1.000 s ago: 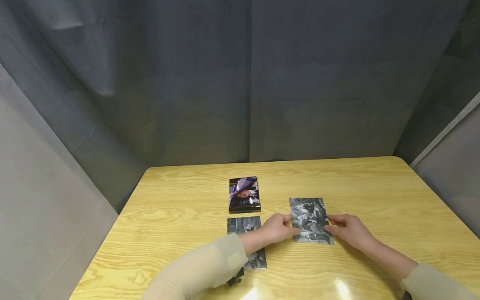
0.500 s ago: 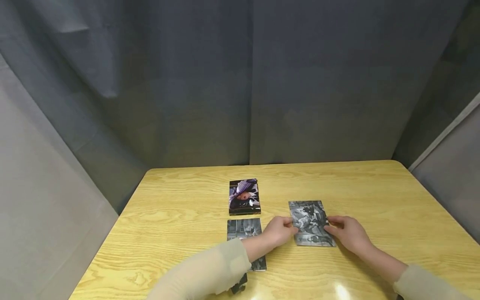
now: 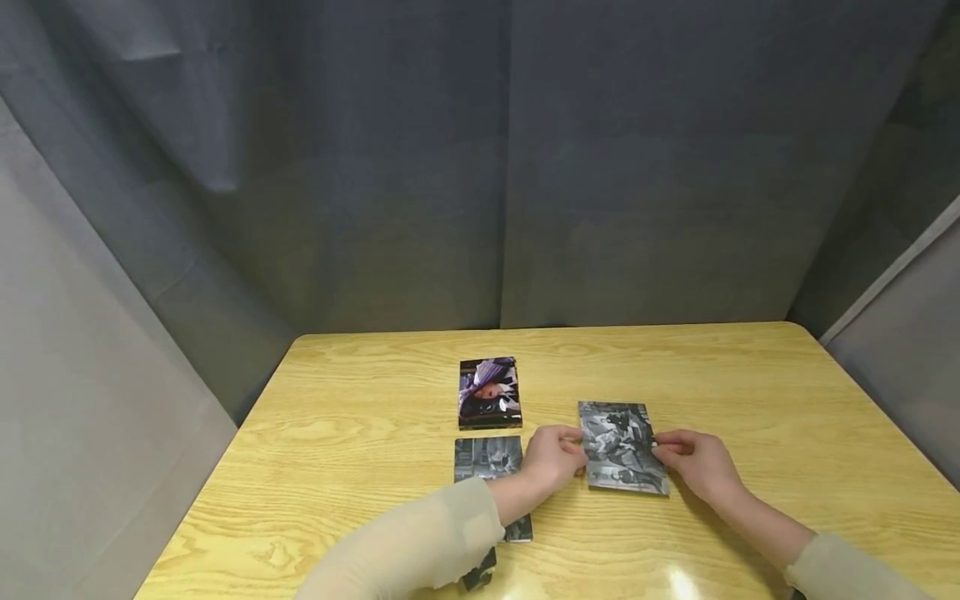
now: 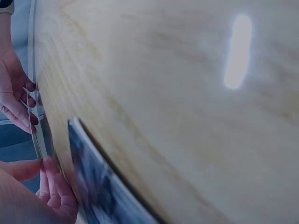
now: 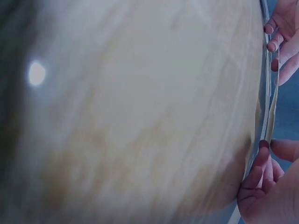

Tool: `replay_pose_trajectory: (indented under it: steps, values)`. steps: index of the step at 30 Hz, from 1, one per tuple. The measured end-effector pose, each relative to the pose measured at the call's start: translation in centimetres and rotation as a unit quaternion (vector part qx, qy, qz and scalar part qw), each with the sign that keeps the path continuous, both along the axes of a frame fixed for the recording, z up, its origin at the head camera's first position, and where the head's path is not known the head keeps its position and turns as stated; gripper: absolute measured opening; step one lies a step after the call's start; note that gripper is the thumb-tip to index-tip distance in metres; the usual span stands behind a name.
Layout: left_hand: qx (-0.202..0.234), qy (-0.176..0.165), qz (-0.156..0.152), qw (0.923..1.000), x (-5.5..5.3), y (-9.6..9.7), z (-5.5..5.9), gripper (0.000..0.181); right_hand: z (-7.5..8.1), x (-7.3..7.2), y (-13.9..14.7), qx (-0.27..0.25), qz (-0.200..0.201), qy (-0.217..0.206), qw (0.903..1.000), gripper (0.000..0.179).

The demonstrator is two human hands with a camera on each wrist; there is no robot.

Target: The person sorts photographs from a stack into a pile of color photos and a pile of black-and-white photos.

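Observation:
A black-and-white photo print [image 3: 618, 446] is held between my two hands over the right middle part of the table. My left hand [image 3: 551, 458] pinches its left edge between thumb and fingers. Its right edge is pinched by my right hand [image 3: 697, 467]. Both wrist views show the print nearly edge-on, as a thin strip [image 4: 36, 143] between the hands. A stack of black-and-white prints [image 3: 487, 452] lies left of my left hand, partly covered by that forearm and sleeve. Behind it lies a stack of colour prints [image 3: 489, 394], a figure in a purple hat on top.
The wood-grain table [image 3: 352, 417] has a rounded far right corner. Dark grey curtains [image 3: 390, 167] hang behind it, and a pale panel [image 3: 90, 400] stands at the left. A small dark object [image 3: 480, 571] shows beneath the left sleeve.
My left thumb has slid off the print's face to its left edge. The print is a little lower in the head view, still between both hands; both stacks stay where they lay.

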State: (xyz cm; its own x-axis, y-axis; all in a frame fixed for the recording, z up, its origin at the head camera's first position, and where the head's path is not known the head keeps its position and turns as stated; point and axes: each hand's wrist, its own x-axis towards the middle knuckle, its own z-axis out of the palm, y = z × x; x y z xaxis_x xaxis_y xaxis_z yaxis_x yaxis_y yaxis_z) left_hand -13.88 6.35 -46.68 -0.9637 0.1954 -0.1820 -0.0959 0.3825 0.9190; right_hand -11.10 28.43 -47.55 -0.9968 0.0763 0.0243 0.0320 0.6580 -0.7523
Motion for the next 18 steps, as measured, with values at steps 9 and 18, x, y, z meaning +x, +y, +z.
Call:
replay_pose_trajectory:
  steps: [9, 18]
  values:
    - [0.085, 0.006, 0.015, 0.9963, -0.2, -1.0, 0.2, 0.034, 1.1, -0.3, -0.6, -0.083, -0.018, -0.008, 0.9964, 0.032]
    - [0.125, 0.019, 0.004, 0.992, -0.9, -4.6, 2.1, 0.037, 3.2, -1.1, -4.1, -0.137, -0.036, 0.025, 0.9895, 0.027]
